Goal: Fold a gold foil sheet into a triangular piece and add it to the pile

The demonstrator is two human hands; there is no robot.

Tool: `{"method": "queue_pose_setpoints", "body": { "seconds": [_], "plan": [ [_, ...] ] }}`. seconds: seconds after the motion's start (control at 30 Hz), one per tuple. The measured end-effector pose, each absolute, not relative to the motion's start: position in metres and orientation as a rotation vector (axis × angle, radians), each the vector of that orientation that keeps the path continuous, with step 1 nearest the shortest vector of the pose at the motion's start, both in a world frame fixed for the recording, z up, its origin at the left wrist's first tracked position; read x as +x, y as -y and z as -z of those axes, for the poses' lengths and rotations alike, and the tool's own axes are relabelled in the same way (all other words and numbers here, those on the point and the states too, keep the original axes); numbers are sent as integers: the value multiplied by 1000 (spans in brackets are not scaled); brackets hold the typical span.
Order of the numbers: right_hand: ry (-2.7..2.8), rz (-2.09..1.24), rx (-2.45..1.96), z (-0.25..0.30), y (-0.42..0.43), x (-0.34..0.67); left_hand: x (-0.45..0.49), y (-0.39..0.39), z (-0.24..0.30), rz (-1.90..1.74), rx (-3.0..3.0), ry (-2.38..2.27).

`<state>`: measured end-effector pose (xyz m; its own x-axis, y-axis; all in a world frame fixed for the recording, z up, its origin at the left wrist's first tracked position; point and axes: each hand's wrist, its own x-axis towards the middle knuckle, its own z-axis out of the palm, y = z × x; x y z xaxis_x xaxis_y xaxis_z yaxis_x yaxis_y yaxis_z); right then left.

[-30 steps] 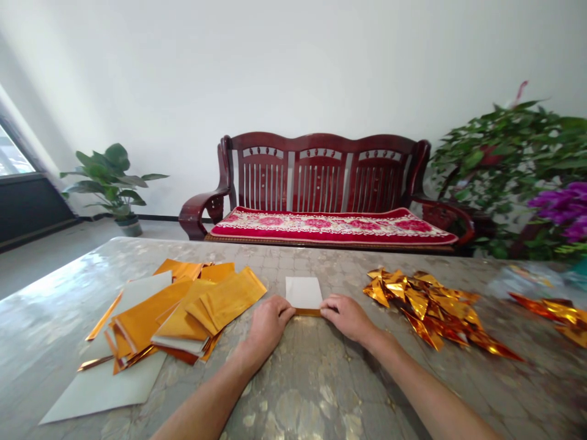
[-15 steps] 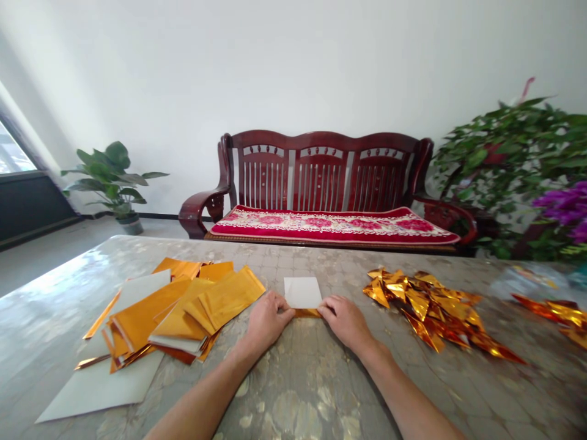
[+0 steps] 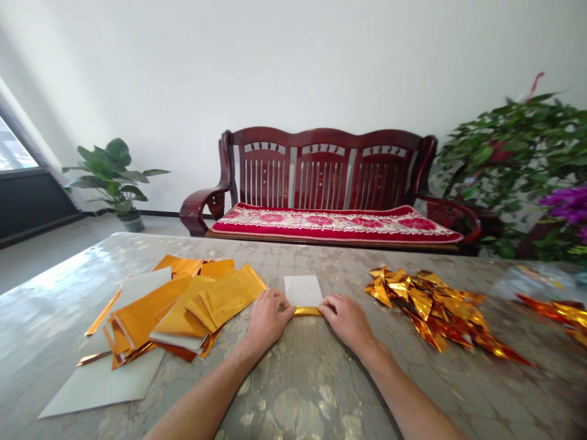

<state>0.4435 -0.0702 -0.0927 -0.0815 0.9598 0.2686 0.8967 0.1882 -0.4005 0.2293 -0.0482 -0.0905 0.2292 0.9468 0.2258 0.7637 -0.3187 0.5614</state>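
While pinching the ends of a folded gold band (image 3: 306, 311) against the tabletop, left hand (image 3: 268, 319) and right hand (image 3: 346, 319) both palm-down and just apart, fingers (image 3: 280, 309) curled closed over the paper, thumbs hidden from this view, grip apparently on the band alone. Band lying flat along the near edge of a white sheet (image 3: 302, 291), gold foil apparently turned over onto the white side. Step in hand, by judgement: an early fold worked along that near edge. Next move, by judgement: a firm crease pressed along the full band, edges kept square, before any further turn of the paper. Against the frame half a second earlier: band showing brighter between the hands, whole view tipped slightly, furniture sitting a little higher in frame. Beside the left hand, a loose heap of gold foil sheets (image 3: 192, 305) over a larger white sheet (image 3: 101, 385); beyond the right hand, a heap of folded gold triangles (image 3: 426, 305), then a smaller gold heap (image 3: 553, 313). Farther off, a dark red wooden bench (image 3: 321, 171) with a floral cushion (image 3: 330, 223), a potted plant (image 3: 110, 177), a leafy plant (image 3: 509, 153) and purple orchids (image 3: 566, 205).
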Motion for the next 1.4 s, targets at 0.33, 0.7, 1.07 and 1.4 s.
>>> {"method": "queue_pose_setpoints", "body": {
  "seconds": [0.33, 0.7, 1.07, 1.4],
  "plan": [
    [1996, -165, -1789, 88, 74, 441, 230, 51, 89, -746, 2218, -1616],
    [2040, -51, -1779, 91, 74, 439, 233, 54, 88, -694, 2257, -1673],
    [2066, 6, -1773, 92, 75, 438, 233, 55, 88, -666, 2305, -1705],
    [2082, 50, -1809, 94, 74, 437, 233, 56, 89, -629, 2318, -1739]
  ]
}}
